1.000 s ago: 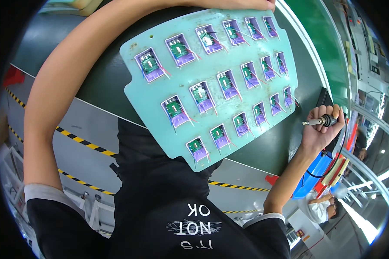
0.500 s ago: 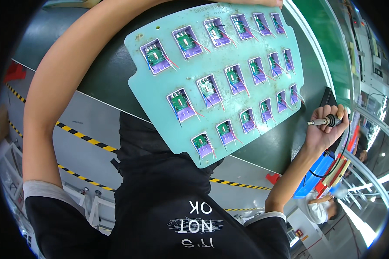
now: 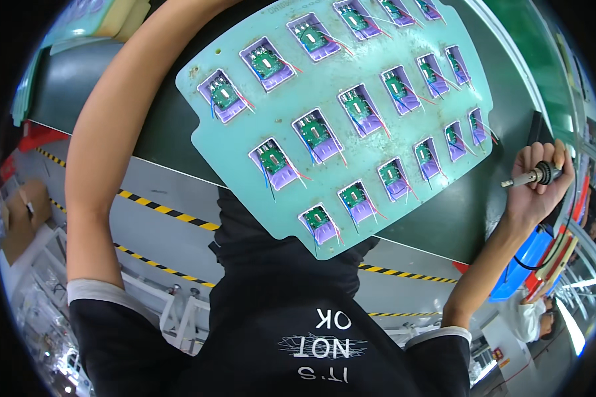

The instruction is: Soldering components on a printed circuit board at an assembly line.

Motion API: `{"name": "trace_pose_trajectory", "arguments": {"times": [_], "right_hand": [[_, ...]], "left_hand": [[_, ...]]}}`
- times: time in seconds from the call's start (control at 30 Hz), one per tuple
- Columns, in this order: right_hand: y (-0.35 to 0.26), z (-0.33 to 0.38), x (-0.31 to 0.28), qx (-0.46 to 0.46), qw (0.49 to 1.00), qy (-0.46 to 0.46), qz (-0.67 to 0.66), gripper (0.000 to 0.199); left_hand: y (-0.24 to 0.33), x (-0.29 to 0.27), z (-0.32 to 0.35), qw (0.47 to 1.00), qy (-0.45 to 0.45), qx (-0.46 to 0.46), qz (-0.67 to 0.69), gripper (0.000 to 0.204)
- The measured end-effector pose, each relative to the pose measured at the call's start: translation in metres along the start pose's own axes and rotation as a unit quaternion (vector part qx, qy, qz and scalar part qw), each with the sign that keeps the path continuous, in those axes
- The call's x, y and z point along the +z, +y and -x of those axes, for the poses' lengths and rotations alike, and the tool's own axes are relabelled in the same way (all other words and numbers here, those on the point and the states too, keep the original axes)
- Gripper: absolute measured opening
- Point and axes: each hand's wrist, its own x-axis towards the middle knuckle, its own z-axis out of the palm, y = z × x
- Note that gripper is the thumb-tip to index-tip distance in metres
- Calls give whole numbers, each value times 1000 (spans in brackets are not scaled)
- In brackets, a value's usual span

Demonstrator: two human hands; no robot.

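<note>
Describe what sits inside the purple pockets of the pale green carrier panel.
Each purple pocket of the pale green carrier panel holds a small green circuit board with thin red and blue wires trailing out. The boards cover the pocket floors, so whatever lies beneath them is hidden.

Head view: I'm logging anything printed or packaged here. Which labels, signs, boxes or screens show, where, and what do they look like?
Shirt print: bottom centre on the black top, white lettering around a scribbled line.
Hazard tape: yellow-and-black striped bands across the grey surface below the table.
Cardboard box: far left, brown, open.
No screens visible.
</note>
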Motion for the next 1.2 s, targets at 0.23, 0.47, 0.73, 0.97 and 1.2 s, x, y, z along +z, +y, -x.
{"name": "trace_pose_trajectory", "arguments": {"times": [0.23,0.47,0.73,0.97,1.2], "right_hand": [[3,-1,1,7,1000,10,-8,24],[2,0,-14,28,1000,11,-2,24],[7,1,-14,27,999,32,-20,25],[5,2,-15,17,999,48,-18,25],[7,1,-12,16,998,66,-19,25]], "left_hand": [[5,-9,-2,999,-35,3,18,25],[-8,4,-6,998,-37,7,48,24],[0,3,-3,1000,-7,-2,14,22],[1,-1,-5,1000,5,14,17,21],[1,-4,-1,1000,11,13,-17,20]]}}
